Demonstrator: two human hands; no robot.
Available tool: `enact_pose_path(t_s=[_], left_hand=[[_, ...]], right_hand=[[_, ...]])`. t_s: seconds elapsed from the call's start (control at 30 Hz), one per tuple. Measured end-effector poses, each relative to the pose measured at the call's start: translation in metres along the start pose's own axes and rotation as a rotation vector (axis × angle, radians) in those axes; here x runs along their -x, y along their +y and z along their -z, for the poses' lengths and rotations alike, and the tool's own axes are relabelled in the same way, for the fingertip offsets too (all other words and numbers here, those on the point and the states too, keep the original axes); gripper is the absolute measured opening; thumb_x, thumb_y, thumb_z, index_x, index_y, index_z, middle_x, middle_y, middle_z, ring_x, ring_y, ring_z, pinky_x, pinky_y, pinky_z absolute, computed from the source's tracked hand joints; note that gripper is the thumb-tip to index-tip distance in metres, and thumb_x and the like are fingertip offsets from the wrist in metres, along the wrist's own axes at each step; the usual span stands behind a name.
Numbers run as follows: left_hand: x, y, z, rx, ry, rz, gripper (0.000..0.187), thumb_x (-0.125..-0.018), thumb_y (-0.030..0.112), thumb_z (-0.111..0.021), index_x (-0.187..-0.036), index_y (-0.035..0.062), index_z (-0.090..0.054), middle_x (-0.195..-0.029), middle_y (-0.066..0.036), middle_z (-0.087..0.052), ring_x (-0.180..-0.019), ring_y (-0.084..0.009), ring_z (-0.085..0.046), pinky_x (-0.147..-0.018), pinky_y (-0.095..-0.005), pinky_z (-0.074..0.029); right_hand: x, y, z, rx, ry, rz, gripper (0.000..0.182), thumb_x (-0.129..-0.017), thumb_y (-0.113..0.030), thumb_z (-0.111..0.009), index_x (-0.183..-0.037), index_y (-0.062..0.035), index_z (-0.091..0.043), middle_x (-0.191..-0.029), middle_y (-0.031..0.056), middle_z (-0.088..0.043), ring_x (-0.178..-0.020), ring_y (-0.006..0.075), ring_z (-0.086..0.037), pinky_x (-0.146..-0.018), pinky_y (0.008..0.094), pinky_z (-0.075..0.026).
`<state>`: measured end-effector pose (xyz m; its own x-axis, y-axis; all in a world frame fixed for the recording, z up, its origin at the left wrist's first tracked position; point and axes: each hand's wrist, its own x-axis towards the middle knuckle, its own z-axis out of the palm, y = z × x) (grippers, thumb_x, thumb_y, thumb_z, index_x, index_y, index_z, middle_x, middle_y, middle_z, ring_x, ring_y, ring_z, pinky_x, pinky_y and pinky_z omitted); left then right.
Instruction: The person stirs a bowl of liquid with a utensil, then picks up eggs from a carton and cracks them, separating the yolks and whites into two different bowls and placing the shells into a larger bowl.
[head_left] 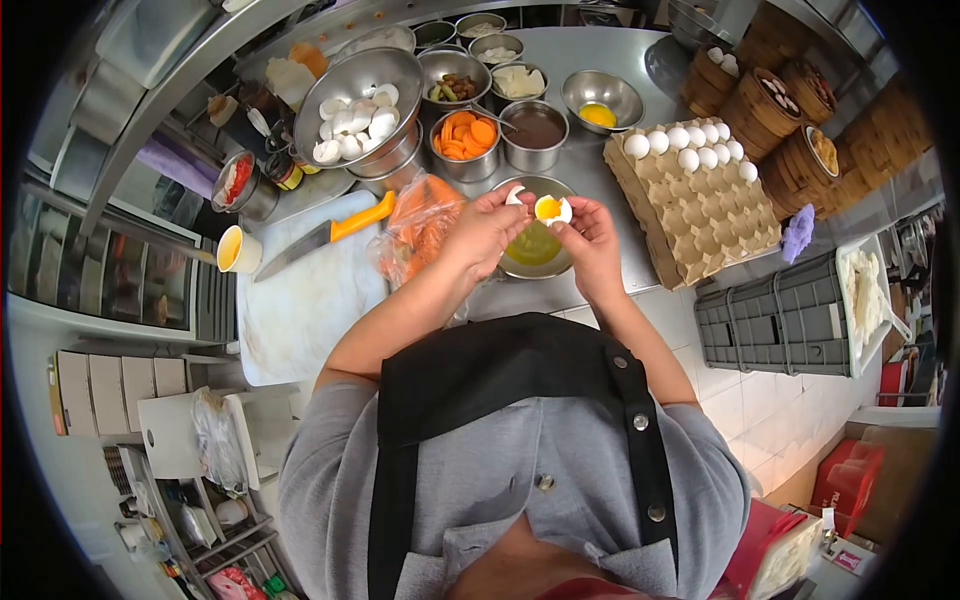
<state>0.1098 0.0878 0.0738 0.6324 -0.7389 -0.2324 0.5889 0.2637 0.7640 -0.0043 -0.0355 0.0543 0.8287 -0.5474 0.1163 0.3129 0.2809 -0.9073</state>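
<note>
My right hand (pixel 590 238) pinches a half eggshell (pixel 562 214) with a yellow yolk (pixel 548 207) in it. In my left hand (pixel 488 228) is the other half, an empty-looking white eggshell (pixel 515 195). Both hands are over a steel bowl (pixel 572 187) that contains clear, pale yellow egg white (pixel 533 244). Farther back stands another steel bowl (pixel 630 92) with yolk (pixel 599 114) in its bottom. To the right, white eggs (pixel 708 157) sit in the far rows of a stacked cardboard egg tray (pixel 690 235).
A large bowl (pixel 310 105) of eggshells stands back left, near pans of carrot slices (pixel 463 137) and brown sauce (pixel 535 128). A yellow-handled knife (pixel 320 238) lies on the white cutting board (pixel 305 320), beside a bag of carrots (pixel 420 222). Bamboo steamers (pixel 755 110) stand at right.
</note>
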Motion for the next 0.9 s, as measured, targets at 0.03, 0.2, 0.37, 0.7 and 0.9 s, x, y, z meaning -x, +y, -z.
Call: enact_pose_path(t_s=[0.03, 0.2, 0.37, 0.7, 0.9], left_hand=[[-0.004, -0.005, 0.005, -0.035, -0.007, 0.011, 0.042, -0.085, 0.0, -0.054, -0.126, -0.0021, -0.044, -0.11, -0.007, -0.057, -0.099, -0.0155, -0.058, -0.088, -0.0268, -0.047], [-0.012, -0.02, 0.009, -0.978, -0.05, -0.065, 0.043, -0.08, 0.0, -0.054, -0.123, 0.0006, -0.048, -0.106, -0.011, -0.058, -0.096, -0.0217, -0.058, -0.086, -0.0307, -0.047], [-0.01, -0.03, 0.011, -1.726, -0.199, -0.546, 0.052, -0.074, 0.001, -0.054, -0.126, 0.0031, -0.046, -0.121, -0.019, -0.05, -0.109, -0.0349, -0.049, -0.092, -0.039, -0.043], [0.0, -0.003, 0.019, -1.579, -0.243, -0.643, 0.052, -0.075, 0.002, -0.054, -0.126, 0.0079, -0.046, -0.126, -0.017, -0.046, -0.107, -0.035, -0.05, -0.091, -0.0384, -0.043], [0.007, 0.006, 0.013, -1.179, -0.195, -0.255, 0.054, -0.076, 0.0, -0.053, -0.129, 0.0074, -0.044, -0.118, -0.015, -0.052, -0.097, -0.0248, -0.058, -0.085, -0.0295, -0.047]], right_hand=[[-0.002, -0.006, -0.001, 0.001, 0.002, 0.002, 0.035, -0.079, 0.004, -0.058, -0.112, -0.0007, -0.047, -0.102, 0.0059, -0.057, -0.09, 0.0115, -0.055, -0.08, 0.0248, -0.045], [-0.017, -0.072, -0.02, -0.058, -0.071, 0.071, 0.033, -0.08, 0.003, -0.06, -0.11, 0.0004, -0.049, -0.1, 0.0067, -0.058, -0.088, 0.0122, -0.056, -0.08, 0.0254, -0.046], [-0.029, -0.117, -0.034, -0.151, -0.073, 0.105, 0.034, -0.082, 0.003, -0.058, -0.114, 0.0004, -0.046, -0.107, 0.0111, -0.056, -0.096, 0.0179, -0.057, -0.085, 0.0328, -0.049], [-0.042, -0.108, -0.03, -0.144, -0.066, 0.054, 0.033, -0.083, 0.0, -0.058, -0.113, -0.0007, -0.046, -0.11, 0.0123, -0.055, -0.1, 0.0209, -0.057, -0.086, 0.0351, -0.048], [-0.084, -0.1, -0.013, -0.064, 0.088, 0.085, 0.03, -0.084, 0.001, -0.056, -0.111, 0.0013, -0.046, -0.106, 0.0111, -0.055, -0.098, 0.0203, -0.057, -0.084, 0.0338, -0.049]])
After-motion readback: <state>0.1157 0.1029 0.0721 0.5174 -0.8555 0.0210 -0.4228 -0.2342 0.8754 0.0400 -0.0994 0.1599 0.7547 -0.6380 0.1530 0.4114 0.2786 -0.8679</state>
